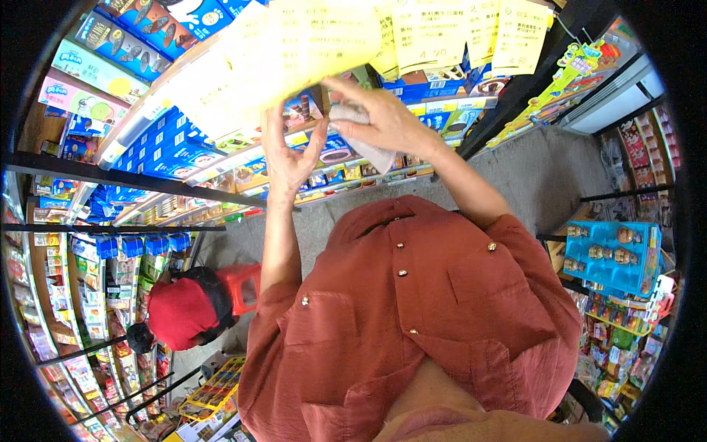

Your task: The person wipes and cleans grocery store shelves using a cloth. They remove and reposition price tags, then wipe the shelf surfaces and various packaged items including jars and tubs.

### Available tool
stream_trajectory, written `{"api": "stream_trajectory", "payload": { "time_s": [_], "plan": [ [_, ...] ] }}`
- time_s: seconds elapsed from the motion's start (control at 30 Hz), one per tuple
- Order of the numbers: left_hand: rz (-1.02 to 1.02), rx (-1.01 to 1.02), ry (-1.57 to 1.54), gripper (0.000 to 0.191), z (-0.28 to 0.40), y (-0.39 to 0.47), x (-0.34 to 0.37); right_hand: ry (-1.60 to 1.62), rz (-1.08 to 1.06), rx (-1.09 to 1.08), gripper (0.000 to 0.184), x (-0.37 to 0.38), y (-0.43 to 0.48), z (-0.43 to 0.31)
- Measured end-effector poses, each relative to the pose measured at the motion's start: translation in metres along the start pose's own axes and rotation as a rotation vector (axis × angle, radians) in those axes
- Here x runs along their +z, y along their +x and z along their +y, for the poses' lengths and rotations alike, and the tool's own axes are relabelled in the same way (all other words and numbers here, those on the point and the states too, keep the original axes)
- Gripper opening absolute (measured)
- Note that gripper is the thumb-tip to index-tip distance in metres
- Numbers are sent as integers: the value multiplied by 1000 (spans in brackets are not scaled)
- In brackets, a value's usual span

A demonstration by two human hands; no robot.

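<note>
My left hand [288, 157] is raised at the shelf, with thumb and fingers apart. Its fingertips reach the lower edge of a large bright yellow price tag [326, 41]; whether they touch it is unclear. A small box picturing chocolate rolls [305, 108] shows behind the gap between thumb and fingers. Just to the right, my right hand [386, 119] grips a greyish cloth [371, 146], which hangs below the palm. The index finger of that hand points up towards the tag's lower edge.
Blue biscuit boxes [165, 146] fill the shelves at left. More yellow tags [522, 38] hang at upper right beside a dark post [513, 83]. At lower left, a person in red [182, 309] is by a red plastic stool [243, 287]. A blue display tray [613, 257] stands at right.
</note>
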State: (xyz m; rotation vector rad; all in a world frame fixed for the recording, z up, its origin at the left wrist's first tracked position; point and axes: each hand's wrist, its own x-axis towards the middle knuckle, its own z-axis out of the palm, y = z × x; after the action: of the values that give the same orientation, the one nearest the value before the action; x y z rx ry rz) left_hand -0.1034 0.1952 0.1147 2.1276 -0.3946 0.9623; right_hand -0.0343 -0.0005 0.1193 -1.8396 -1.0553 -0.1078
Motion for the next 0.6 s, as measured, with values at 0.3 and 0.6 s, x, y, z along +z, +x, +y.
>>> {"api": "stream_trajectory", "payload": {
  "time_s": [0.3, 0.6],
  "plan": [
    [170, -187, 158, 40, -14, 18, -10, -115, 270, -187, 49, -40, 26, -16],
    [69, -593, -891, 53, -54, 10, 1, -23, 344, -372, 51, -59, 29, 14]
  ]
}}
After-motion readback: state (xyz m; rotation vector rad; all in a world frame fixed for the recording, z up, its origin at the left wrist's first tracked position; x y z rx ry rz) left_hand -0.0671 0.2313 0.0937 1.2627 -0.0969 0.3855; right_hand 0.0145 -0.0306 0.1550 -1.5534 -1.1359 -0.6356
